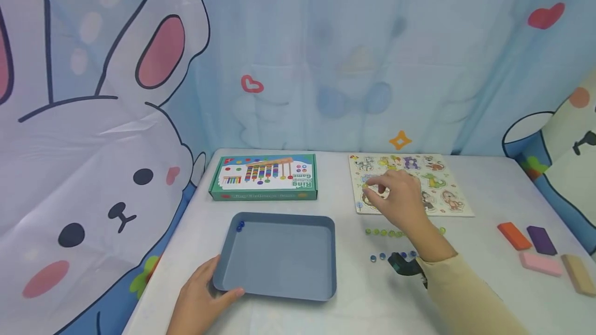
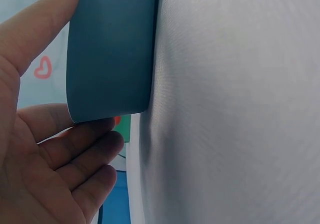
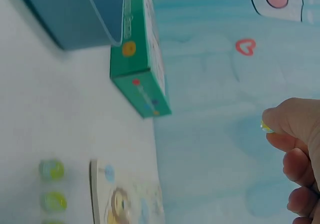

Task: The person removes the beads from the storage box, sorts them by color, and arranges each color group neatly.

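In the head view, a blue-grey tray [image 1: 284, 296] sits on the table with a few small blue marbles [image 1: 240, 227] in its far left corner. My left hand [image 1: 199, 293] holds the tray's near left corner, thumb along the front rim and fingers against the left side. My right hand [image 1: 396, 195] pinches a small yellow-green marble [image 3: 266, 128] between thumb and index finger, raised over the puzzle board. Below that arm run a row of yellow-green marbles [image 1: 384, 232] and a nearer row of blue marbles [image 1: 382, 256], both partly hidden by the forearm and wrist camera.
Behind the tray lies a green ring game box [image 1: 265, 177]. The wooden animal puzzle board [image 1: 447, 174] is at the back right. Orange [image 1: 514, 235], purple [image 1: 541, 240], pink [image 1: 540, 263] and tan [image 1: 579, 274] blocks lie at the right edge. A printed curtain [image 1: 298, 66] hangs behind the table.
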`<act>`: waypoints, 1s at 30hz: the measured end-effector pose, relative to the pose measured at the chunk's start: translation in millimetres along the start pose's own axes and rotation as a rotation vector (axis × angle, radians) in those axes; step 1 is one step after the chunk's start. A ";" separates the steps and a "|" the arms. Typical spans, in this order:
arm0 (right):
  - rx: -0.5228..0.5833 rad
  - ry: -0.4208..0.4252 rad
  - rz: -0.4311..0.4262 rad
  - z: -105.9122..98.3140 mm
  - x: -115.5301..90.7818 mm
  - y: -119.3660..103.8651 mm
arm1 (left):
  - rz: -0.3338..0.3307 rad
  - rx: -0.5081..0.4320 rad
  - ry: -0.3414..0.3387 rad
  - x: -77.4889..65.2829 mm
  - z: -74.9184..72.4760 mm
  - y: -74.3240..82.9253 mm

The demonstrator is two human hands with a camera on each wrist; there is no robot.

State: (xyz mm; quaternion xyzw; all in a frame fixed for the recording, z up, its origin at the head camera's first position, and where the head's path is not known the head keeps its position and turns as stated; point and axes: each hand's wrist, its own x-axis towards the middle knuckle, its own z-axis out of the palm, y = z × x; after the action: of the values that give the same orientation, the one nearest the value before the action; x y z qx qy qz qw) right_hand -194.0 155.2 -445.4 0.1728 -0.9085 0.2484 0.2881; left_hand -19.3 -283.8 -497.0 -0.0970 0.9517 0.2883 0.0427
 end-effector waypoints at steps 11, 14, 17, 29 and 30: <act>-0.120 -0.066 0.191 -33.1 -32.2 49.3 | 0.001 -0.026 0.010 -1.0 -0.5 1.1; -0.140 -0.115 0.272 -41.7 -42.9 62.2 | 0.000 -0.028 0.009 -0.8 -0.4 0.8; -0.161 -0.155 0.342 -48.3 -53.3 75.2 | 0.001 -0.026 0.010 -0.5 -0.4 0.1; -0.226 -0.243 0.463 -62.2 -89.4 134.7 | -0.023 -0.014 0.004 0.2 1.4 -0.2; -0.232 -0.248 0.469 -61.8 -91.9 137.8 | -0.024 -0.007 0.004 0.3 1.3 0.5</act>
State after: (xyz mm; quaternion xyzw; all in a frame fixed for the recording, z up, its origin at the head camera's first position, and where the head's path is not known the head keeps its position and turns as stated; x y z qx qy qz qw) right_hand -158.7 317.6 -506.0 -0.0472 -0.9743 0.1797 0.1275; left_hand -19.6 -282.7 -497.8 -0.1092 0.9495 0.2909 0.0439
